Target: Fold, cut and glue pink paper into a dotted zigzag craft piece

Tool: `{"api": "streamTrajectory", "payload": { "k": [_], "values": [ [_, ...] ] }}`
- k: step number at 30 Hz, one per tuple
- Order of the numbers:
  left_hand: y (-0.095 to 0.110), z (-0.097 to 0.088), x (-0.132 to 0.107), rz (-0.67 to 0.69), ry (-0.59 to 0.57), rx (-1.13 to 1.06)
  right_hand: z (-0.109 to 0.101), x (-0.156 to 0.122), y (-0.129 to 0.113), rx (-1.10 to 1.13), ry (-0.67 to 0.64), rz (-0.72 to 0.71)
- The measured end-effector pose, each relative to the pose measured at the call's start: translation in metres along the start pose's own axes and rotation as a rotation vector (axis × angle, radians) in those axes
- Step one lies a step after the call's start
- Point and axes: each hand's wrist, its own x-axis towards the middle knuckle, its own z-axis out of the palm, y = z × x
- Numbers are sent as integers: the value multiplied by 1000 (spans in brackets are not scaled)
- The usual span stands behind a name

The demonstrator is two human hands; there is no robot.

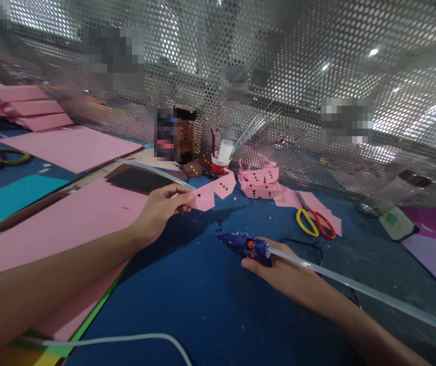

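Note:
Between the thumb and fingers of my left hand (168, 207) is a pink paper cutout (212, 193) with a notched edge and small black dots, held above the table. My right hand (274, 264) grips a blue hot glue gun (240, 243), its nozzle pointing left, low over the table. A long clear glue stick (355, 280) runs out of the back of the gun toward the right. Small dark bits (220, 223) lie near the nozzle. Behind, several similar dotted pink paper pieces (259, 180) sit in a pile.
Scissors with yellow and red handles (315, 223) lie at right on pink paper scraps. Large pink sheets (99, 218) cover the left side. A red and white cup (221, 161) and a dark-lidded jar (185, 132) stand by the perforated metal screen (279, 76). A white cable (126, 338) crosses the front.

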Motion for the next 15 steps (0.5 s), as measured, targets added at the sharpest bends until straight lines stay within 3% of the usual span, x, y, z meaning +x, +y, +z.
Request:
{"api": "streamTrajectory", "payload": {
  "k": [15],
  "values": [
    [-1, 0, 0, 13, 0, 15, 4, 1, 5, -32, 11, -1]
  ]
}}
